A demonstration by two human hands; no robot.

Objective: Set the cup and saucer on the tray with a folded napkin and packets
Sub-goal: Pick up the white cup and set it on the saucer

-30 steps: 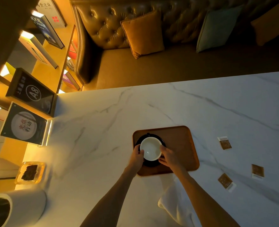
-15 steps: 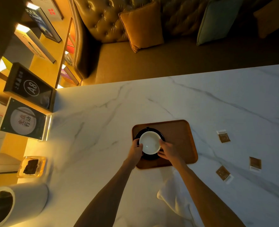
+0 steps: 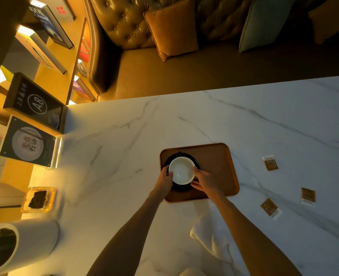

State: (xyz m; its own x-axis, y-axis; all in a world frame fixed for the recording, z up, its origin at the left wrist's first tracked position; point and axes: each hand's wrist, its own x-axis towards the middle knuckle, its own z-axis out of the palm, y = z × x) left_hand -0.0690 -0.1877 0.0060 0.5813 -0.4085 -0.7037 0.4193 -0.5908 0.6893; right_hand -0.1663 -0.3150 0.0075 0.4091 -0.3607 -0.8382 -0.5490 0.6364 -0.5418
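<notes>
A white cup (image 3: 181,170) stands on a black saucer (image 3: 196,163) at the left end of a brown wooden tray (image 3: 216,162). My left hand (image 3: 165,179) grips the cup's left side and my right hand (image 3: 203,180) grips its right side. A white cloth napkin (image 3: 210,234) lies crumpled on the marble table near me, partly under my right forearm. Three brown packets lie on the table right of the tray: one far (image 3: 270,163), one near (image 3: 270,207), one rightmost (image 3: 308,196).
The marble table (image 3: 124,136) ends at a leather sofa with cushions (image 3: 172,26). Two sign stands (image 3: 28,142) sit at the left edge, with a small amber dish (image 3: 38,199) and a white cylinder container (image 3: 21,244) nearer me.
The hands stay on the cup and saucer on the tray; the view has shifted slightly, with almost no movement of the objects.
</notes>
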